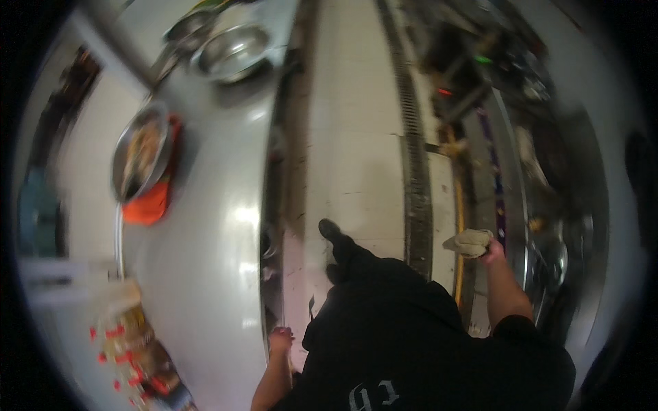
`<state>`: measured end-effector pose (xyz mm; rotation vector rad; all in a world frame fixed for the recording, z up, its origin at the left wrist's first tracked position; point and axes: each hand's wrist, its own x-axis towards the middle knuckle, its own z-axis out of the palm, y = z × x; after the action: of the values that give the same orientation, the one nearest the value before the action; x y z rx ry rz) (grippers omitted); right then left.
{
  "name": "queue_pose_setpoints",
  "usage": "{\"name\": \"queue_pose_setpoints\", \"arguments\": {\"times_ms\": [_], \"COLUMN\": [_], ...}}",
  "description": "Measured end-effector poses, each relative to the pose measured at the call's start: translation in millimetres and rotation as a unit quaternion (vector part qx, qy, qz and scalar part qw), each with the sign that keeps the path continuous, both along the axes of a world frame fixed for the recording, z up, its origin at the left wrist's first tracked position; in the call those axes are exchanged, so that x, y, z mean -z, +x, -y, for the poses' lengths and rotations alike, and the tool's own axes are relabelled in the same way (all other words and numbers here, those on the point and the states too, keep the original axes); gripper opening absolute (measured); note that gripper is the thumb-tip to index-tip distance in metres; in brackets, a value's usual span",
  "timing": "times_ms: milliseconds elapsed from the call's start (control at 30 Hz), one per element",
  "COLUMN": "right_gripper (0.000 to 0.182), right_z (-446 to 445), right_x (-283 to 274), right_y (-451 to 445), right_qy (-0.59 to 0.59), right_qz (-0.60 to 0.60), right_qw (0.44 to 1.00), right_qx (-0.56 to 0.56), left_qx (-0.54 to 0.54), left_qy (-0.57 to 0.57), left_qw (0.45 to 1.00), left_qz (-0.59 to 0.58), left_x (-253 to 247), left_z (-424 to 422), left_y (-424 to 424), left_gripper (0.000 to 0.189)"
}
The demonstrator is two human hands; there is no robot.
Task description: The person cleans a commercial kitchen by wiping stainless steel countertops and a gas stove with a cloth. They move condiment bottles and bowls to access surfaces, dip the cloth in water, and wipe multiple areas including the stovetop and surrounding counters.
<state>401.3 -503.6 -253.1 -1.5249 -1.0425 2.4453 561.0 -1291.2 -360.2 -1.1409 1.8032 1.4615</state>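
Observation:
My right hand [494, 253] is closed around a folded beige cloth [469, 243], held out over the right side of the walkway beside the cooking line. Low by the edge of the steel worktop [216, 287], my left hand [281, 340] hangs with its fingers curled. Blur hides whether anything small lies inside it. On the worktop, a metal bowl of food [141, 149] stands on an orange object [149, 205]. Farther along the same top is a wide steel basin [234, 54], whose inside looks bare.
Several red-capped bottles [133, 354] stand at the lower left. Another metal bowl [190, 31] sits behind the basin. A floor drain grate [411, 128] runs along the tiled aisle [354, 128]. To the right, a yellow pipe [460, 216] edges the stove line with a dark wok [547, 154].

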Motion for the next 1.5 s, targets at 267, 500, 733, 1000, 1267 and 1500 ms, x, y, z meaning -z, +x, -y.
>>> {"name": "queue_pose_setpoints", "arguments": {"times_ms": [267,500,733,1000,1267,1500], "right_gripper": [0.038,0.036,0.037,0.034,0.041,0.036], "right_z": [-48.9,-123.9,-221.9,-329.0,-361.3,-345.4], "right_x": [-74.8,-124.7,-205.4,-192.6,-148.0,-22.5], "right_y": [168.1,226.6,177.2,164.1,119.6,115.5], "right_qy": [-0.001,-0.008,0.042,-0.003,-0.022,-0.005], "right_qz": [0.01,-0.17,-0.239,-0.326,-0.296,-0.118], "right_qw": [0.958,0.944,0.913,0.88,0.86,0.779], "right_qx": [0.285,0.282,0.329,0.345,0.415,0.616], "left_qx": [0.063,0.246,0.376,0.659,0.762,0.935], "left_qy": [0.044,-0.04,0.204,0.06,-0.004,-0.024], "left_qw": [0.997,0.968,0.893,0.663,0.503,0.244], "left_qz": [0.01,0.003,-0.138,-0.349,-0.408,-0.257], "left_x": [-5.7,11.8,45.2,-155.9,-177.1,-176.8], "left_z": [-58.9,-157.3,-334.9,-820.2,-1059.7,-1148.0], "left_y": [-90.8,-190.5,-274.5,-250.4,-227.3,-335.3], "left_gripper": [0.013,0.013,0.018,0.023,0.055,0.056]}}
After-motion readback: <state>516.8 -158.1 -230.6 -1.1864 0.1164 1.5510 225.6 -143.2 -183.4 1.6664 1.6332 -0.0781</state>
